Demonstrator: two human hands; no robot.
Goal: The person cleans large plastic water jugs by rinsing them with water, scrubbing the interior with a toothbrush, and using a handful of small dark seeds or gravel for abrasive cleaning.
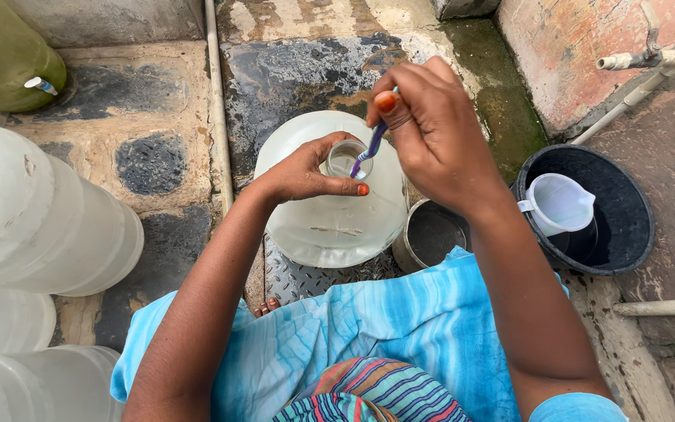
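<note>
A large clear plastic water jug [336, 223] stands upright on the wet floor in front of me. My left hand [306, 172] wraps around its neck just below the round mouth [345, 159]. My right hand [431, 133] hovers above, pinching a purple and white toothbrush [370, 147] whose head dips into the mouth. Some water sits in the jug.
A small steel pot [430, 234] stands right of the jug. A black tub [599, 211] holds a white plastic mug [560, 203]. Several clear jugs [41, 227] lie at the left, a green one [1, 51] at top left. White pipes [642, 66] run along the right wall.
</note>
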